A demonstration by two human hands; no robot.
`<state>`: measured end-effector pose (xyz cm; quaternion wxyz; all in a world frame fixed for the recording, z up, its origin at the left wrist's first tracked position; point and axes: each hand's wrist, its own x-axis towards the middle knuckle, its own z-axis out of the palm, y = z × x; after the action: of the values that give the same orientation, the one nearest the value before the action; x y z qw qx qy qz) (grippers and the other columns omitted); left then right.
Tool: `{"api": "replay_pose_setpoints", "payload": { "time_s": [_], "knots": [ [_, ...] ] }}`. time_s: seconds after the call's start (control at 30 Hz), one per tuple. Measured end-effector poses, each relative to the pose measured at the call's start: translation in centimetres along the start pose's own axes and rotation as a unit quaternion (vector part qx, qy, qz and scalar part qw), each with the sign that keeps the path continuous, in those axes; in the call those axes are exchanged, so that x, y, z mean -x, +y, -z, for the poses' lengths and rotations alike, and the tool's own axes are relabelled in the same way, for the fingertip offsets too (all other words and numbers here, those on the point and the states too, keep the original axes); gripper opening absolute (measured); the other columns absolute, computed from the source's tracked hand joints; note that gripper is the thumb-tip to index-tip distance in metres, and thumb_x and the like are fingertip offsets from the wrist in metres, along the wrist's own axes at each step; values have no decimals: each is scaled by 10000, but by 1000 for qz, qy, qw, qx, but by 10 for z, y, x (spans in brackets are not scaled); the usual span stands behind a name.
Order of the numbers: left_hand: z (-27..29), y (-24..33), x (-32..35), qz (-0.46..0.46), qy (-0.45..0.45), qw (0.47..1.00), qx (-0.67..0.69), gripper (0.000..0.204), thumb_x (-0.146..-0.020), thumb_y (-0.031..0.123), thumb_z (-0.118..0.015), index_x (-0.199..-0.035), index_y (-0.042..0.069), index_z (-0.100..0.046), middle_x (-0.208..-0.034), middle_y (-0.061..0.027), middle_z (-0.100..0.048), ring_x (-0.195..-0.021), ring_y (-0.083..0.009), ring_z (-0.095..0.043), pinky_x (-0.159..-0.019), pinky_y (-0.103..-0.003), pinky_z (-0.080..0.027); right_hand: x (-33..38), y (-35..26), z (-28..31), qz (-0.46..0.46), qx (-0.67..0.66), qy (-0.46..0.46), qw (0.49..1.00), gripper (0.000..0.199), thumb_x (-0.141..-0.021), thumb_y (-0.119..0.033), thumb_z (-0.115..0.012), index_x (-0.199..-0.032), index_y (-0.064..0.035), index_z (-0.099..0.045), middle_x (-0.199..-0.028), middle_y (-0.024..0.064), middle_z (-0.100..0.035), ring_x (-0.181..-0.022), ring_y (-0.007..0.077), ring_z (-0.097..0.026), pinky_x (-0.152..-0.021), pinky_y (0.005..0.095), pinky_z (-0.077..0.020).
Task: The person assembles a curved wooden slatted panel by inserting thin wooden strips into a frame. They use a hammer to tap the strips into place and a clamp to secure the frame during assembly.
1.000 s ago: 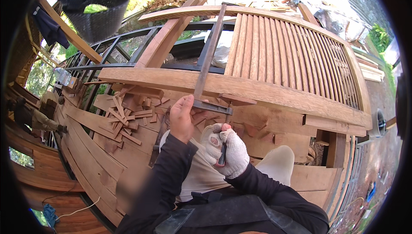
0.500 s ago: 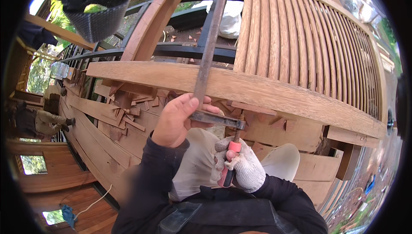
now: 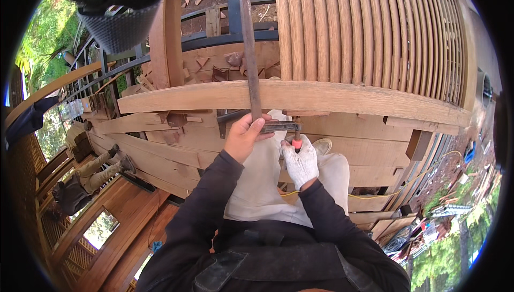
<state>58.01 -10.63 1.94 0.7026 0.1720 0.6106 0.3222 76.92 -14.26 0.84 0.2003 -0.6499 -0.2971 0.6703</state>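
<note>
A long steel bar clamp (image 3: 249, 51) lies across the near rail (image 3: 342, 95) of a slatted wooden frame (image 3: 342, 29). My bare left hand (image 3: 243, 135) is closed round the clamp at the corner where the bar meets its sliding arm (image 3: 278, 126). In a white knit glove, my right hand (image 3: 301, 161) wraps the clamp's red screw handle (image 3: 297, 144), just below the arm's end. The threaded screw points up toward the rail's near edge. Most of the handle is hidden inside the glove.
Brown planks (image 3: 369, 153) lie below the frame, with wood offcuts (image 3: 171, 126) to the left. A wooden post (image 3: 167, 40) rises left of the slats. At far left another person (image 3: 80, 187) is on the deck. A yellow cord (image 3: 375, 196) runs at the right.
The view has shifted, showing more floor and yard. My right hand has moved up the handle, covering more of it, and less screw shows. My left hand still holds the clamp corner.
</note>
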Motion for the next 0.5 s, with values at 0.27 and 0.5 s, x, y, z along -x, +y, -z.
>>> {"api": "replay_pose_setpoints", "payload": {
  "time_s": [0.27, 0.5],
  "knots": [
    [0, 5, -4, 42, 2, 999, 20, 264, -1079, 198, -553, -1233, -2, -629, -1205, -120, -661, -1135, -236, -657, -978, -419, -582, -16, 4, 16, -85, -49, -99, 990, 285, -896, -229, -666, -1061, -2, -613, -786, 59, -654, -618, 159, -596, -568, 329, -486],
    [7, 9, -8, 76, -29, 997, 12, 253, -1080, 193, -546, -1216, -3, -633, -1218, -119, -645, -1161, -245, -643, -998, -442, -578, 14, -14, -21, -41, 190, 155, 969, 316, -860, -219, -668, -1087, -7, -609, -919, 222, -688, -881, 431, -665, -806, 462, -526]
  ]
}}
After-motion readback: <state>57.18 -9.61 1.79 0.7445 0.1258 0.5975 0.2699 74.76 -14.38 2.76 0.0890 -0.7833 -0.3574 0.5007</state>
